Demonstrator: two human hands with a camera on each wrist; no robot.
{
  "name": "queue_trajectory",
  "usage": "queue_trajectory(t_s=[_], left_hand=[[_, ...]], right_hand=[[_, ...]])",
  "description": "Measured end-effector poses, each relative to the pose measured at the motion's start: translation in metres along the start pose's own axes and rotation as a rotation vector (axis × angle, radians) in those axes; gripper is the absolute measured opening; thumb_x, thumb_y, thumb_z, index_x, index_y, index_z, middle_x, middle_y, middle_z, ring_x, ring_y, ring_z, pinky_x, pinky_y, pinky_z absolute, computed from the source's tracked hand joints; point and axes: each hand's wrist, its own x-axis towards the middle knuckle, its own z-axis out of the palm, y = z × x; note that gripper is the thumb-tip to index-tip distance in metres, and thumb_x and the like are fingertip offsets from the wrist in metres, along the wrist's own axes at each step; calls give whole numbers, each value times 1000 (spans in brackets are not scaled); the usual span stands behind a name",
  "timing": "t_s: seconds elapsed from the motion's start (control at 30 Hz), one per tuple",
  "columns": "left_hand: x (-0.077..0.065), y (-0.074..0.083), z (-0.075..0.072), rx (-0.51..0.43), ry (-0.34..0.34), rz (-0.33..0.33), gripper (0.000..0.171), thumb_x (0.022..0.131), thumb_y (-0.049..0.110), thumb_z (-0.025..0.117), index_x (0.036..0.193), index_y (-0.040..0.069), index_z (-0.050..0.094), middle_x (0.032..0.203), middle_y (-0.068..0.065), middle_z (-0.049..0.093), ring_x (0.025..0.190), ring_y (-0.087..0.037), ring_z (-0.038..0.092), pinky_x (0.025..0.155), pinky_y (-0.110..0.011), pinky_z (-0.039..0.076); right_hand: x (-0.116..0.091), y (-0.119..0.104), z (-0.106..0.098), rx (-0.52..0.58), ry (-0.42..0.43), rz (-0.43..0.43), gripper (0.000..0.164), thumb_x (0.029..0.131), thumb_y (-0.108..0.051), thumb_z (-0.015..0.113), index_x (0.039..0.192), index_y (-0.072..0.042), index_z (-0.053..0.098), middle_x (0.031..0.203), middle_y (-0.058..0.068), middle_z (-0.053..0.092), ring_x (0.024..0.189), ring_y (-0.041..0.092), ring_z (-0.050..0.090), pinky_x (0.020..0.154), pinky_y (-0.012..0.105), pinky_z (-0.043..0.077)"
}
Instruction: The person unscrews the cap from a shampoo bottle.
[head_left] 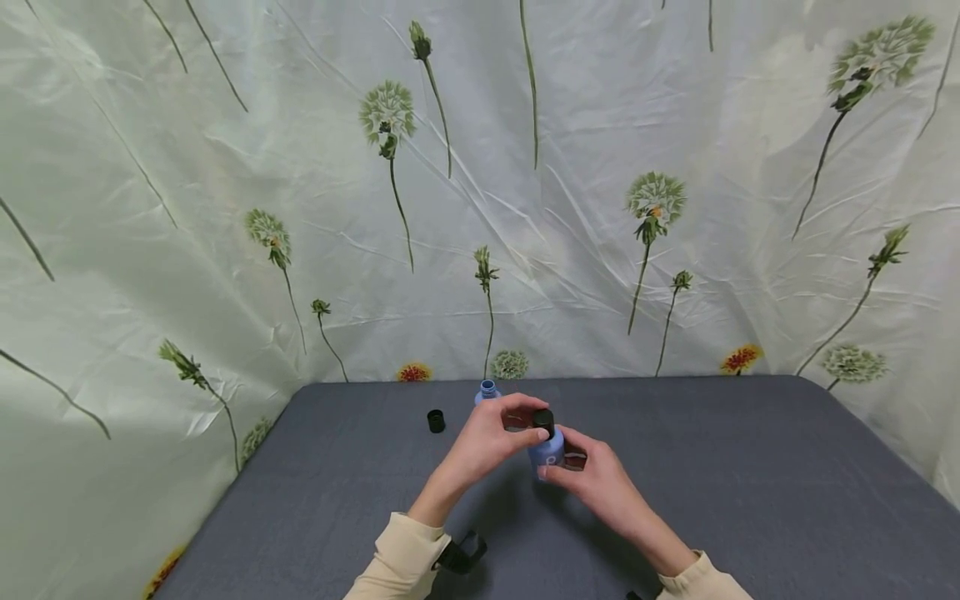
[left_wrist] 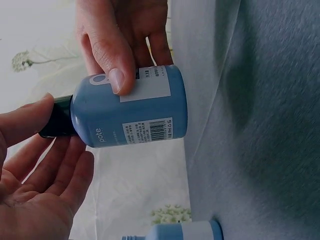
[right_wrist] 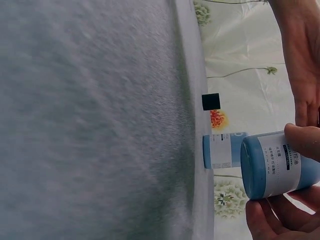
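Bottle [head_left: 547, 455]: raised above the table [head_left: 322, 517] | my right hand [head_left: 597, 482] grips its body, my left hand [head_left: 486, 435] pinches its black cap [head_left: 543, 422] | risk: slack grip could drop it (1 uncapped bottle [head_left: 487, 392] stands beyond), crooked cap could leak

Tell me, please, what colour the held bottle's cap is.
Black; the cap shows best in the left wrist view.

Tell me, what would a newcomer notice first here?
Probably the blue bottle held above the gray table, its black cap pinched by the left hand, its body gripped by the right hand. Beyond it stands an open bottle, with a loose cap to its left. Dandelion-patterned fabric fills the background.
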Motion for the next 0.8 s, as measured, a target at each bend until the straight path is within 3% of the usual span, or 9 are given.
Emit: queue_trajectory(t_s=[0.17, 0.47, 0.8], left_hand=[[-4, 0, 6, -7, -14, 20, 29, 88, 20, 76, 117, 17, 71, 104, 8, 68, 95, -9, 64, 86, -32, 50], [-15, 9, 12, -62, -15, -6, 29, 87, 16, 78, 114, 17, 71, 102, 7, 68, 93, -13, 63, 86, -35, 51], [-17, 9, 15, -96, -38, 20, 31, 87, 19, 77, 117, 20, 70, 104, 8, 68, 93, -11, 63, 88, -37, 50]], right_hand=[[-10, 3, -2, 8, -8, 4, 59, 81, -18, 82, 132, -1, 59, 120, 15, 65, 102, 27, 66, 80, 39, 55], [-23, 1, -7, 1, -10, 43, 63, 79, -23, 84, 134, -3, 58, 125, 15, 63, 104, 29, 65, 79, 38, 56], [-33, 0, -12, 10, 1, 63, 66, 79, -25, 84, 135, -2, 57, 127, 16, 61, 105, 32, 65, 78, 38, 56]])
